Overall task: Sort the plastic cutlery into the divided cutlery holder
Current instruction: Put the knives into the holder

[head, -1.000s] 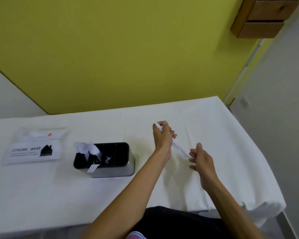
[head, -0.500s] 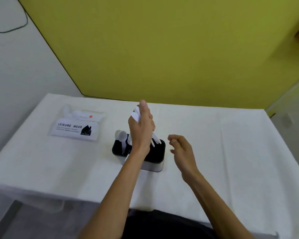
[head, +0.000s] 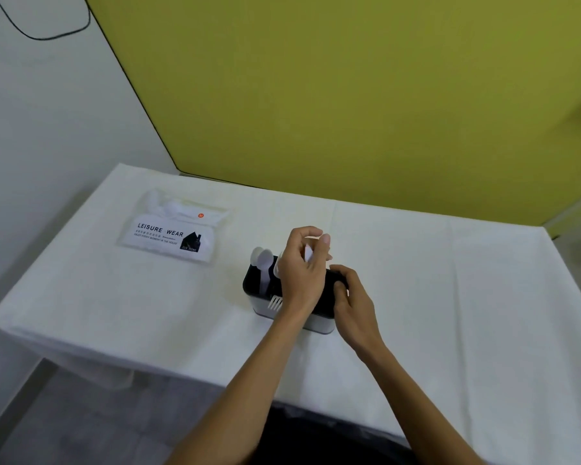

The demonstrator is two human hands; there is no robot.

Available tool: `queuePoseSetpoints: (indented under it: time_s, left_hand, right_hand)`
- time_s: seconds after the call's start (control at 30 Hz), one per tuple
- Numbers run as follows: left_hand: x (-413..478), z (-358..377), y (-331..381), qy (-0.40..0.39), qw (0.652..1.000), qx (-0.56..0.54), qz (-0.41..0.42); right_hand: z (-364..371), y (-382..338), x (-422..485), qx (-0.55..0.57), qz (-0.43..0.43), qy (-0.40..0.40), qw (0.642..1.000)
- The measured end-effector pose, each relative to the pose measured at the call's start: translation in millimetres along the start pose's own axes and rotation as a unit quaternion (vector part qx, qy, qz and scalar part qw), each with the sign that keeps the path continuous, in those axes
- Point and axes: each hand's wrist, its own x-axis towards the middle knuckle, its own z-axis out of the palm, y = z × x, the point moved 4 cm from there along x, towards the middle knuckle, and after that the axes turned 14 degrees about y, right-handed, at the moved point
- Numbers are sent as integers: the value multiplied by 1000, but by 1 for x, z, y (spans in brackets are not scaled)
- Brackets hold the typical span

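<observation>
My left hand (head: 299, 276) has come down over the black-lined, white-walled divided cutlery holder (head: 317, 325), fingers curled round a few white plastic cutlery pieces (head: 307, 255) whose lower ends I cannot see. My right hand (head: 354, 305) now curls on the holder's right end, steadying it, I judge, for the drop. Two white plastic spoons (head: 262, 260) stand in the left compartment, and a white plastic fork (head: 275, 302) leans at the near rim. Half a second ago my right hand hung free and the left was higher.

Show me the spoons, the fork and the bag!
spoons (head: 265, 260): head view, on the nearer spoon's bowl.
fork (head: 275, 303): head view, on its tines.
bag (head: 168, 234): head view, on its printed label.
</observation>
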Motion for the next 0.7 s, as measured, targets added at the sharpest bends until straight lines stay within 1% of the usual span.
queuePoseSetpoints:
  time_s: [0.13, 0.23, 0.3, 0.4, 0.5, 0.57, 0.7]
  left_hand:
    - [-1, -3, -11, 0, 1000, 16, 15]
    - [-2, -3, -9, -3, 1000, 25, 16]
    - [-3, -3, -3, -7, 999, 40, 32]
    - [2, -3, 9, -20, 996, 43, 78]
    - [14, -6, 21, -11, 994, 22, 105]
    - [25, -11, 29, -4, 994, 5, 107]
    - [55, -29, 39, 2, 996, -7, 85]
  right_hand:
    - [1, -1, 0, 1, -4, 5, 1000]
    - [2, 2, 1, -2, -4, 3, 1000]
    - [1, 3, 0, -4, 2, -2, 1000]
    - [-2, -1, 4, 4, 32, -12, 999]
    - [-5, -10, 13, 6, 71, -20, 997]
    - [-5, -21, 22, -3, 63, -14, 998]
    - [6, -52, 47, -8, 2, -9, 1000]
